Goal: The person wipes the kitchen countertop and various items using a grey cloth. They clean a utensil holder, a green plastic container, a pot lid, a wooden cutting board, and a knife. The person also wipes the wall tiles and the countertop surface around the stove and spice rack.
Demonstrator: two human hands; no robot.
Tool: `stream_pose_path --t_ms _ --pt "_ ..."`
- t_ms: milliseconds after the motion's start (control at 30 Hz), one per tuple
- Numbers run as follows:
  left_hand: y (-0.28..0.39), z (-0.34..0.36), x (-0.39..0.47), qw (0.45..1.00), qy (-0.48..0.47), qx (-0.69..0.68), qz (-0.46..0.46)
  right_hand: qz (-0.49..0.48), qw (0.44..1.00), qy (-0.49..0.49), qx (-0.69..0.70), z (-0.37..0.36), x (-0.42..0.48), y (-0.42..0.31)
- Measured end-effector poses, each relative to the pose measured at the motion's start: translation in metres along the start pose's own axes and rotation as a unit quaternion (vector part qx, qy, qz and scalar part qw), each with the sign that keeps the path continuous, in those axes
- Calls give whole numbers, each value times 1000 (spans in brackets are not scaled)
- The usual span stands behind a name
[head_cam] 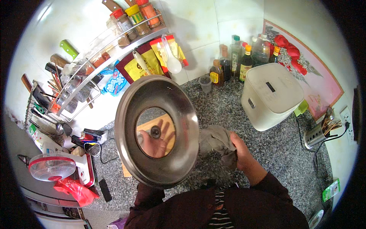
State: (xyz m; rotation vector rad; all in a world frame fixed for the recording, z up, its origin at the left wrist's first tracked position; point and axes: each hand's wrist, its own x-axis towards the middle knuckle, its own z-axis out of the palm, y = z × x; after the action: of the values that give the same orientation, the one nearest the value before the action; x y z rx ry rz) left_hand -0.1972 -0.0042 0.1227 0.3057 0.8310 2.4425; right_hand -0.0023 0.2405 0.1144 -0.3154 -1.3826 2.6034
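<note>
A steel pot lid (pixel 184 128) with a round glass window stands tilted above the counter, its hollow inner side facing me. Through the glass I see my left hand (pixel 153 146) behind the lid, palm towards me and fingers spread around the central knob fitting (pixel 155 132), supporting the lid. The knob itself is hidden behind the glass. To the right of the lid, my right hand (pixel 241 150) grips a crumpled grey cloth (pixel 217 140), which hangs close to the lid's rim. Partly covered by the lid, a wooden cutting board (pixel 126 171) lies on the counter.
On the granite counter (pixel 268 154) are a white rice cooker (pixel 273 94), sauce bottles (pixel 246 63), a plastic cup (pixel 205 83) and a steel utensil holder (pixel 313 137). A small fan (pixel 53 167) stands left. A wall rack (pixel 143 37) holds spice jars; a white ladle (pixel 173 61) hangs below.
</note>
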Motion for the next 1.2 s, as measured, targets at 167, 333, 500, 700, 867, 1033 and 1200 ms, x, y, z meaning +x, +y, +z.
stream_pose_path --t_ms 167,333,500,700,867,1033,1200 --pt "-56 22 -29 993 -60 -92 -47 11 996 32 -85 17 -29 -14" --pt "-105 52 -55 986 -19 -99 -132 -245 848 207 -422 8 -34 4" --pt "-146 71 -52 918 -117 -100 -365 -302 796 324 -411 3 -42 -28" --pt "-171 94 -66 842 -227 20 -489 -378 749 193 -510 42 -79 -52" --pt "-191 70 -86 807 -310 -141 -483 -281 727 -92 -620 52 -164 37" --pt "-194 115 -121 804 -196 12 -562 -35 519 251 -816 14 -272 48" --pt "-227 129 -154 648 -274 -37 -710 -241 393 573 -678 29 -286 -8"
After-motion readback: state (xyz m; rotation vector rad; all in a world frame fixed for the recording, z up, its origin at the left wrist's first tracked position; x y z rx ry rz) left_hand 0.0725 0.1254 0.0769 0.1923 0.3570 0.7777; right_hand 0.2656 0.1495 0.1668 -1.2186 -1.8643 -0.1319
